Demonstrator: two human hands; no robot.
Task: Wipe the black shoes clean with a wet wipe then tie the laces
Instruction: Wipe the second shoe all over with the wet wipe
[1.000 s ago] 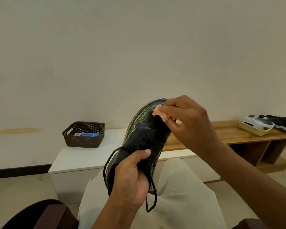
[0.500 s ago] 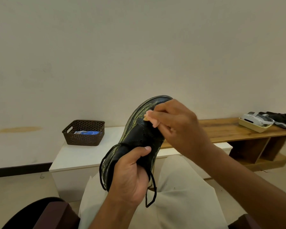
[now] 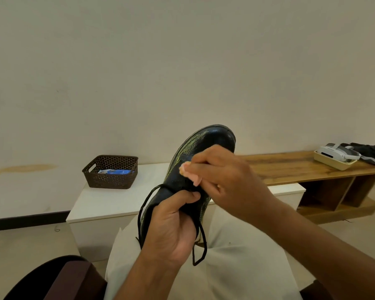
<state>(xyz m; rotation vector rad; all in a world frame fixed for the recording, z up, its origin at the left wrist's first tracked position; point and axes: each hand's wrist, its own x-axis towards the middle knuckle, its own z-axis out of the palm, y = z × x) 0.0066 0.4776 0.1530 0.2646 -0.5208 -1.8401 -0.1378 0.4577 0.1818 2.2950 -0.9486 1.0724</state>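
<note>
Above the lap: black shoe [image 3: 206,148] held toe-up, clear of the knees, upper turned toward the person so the surface being cleaned faces them.
Left hand [image 3: 171,230]: closed around the heel end, thumb hooked over the collar. Judged a steadying grip, so that rubbing pressure does not push the shoe away.
Right hand [image 3: 223,182]: fingers bunched and pinched shut on a small pale wad, taken to be the wet wipe [image 3: 187,171], pressed against the vamp just above the lace area. Most of the wad is hidden under the fingers.
Laces [image 3: 200,243]: undone, one loop out to the left of the shoe, one hanging below the left hand over the light trousers. Tying not yet started.
Stage, as judged: wiping under way, mid-upper; toe cap looks glossy, but clean or only wet cannot be told.
In the way: dangling laces near the wiping zone could snag the fingers; the left thumb covers part of the collar.
Around: white bench [image 3: 108,200] ahead with a brown basket [image 3: 110,180] holding a blue-and-white packet [image 3: 115,171]. Wooden bench [image 3: 290,167] to the right carries a cream tray [image 3: 331,162] with a white device, and another dark pair [image 3: 372,151] beside it, well apart from the work.
Near corner: dark chair arm [image 3: 69,280], not involved.
</note>
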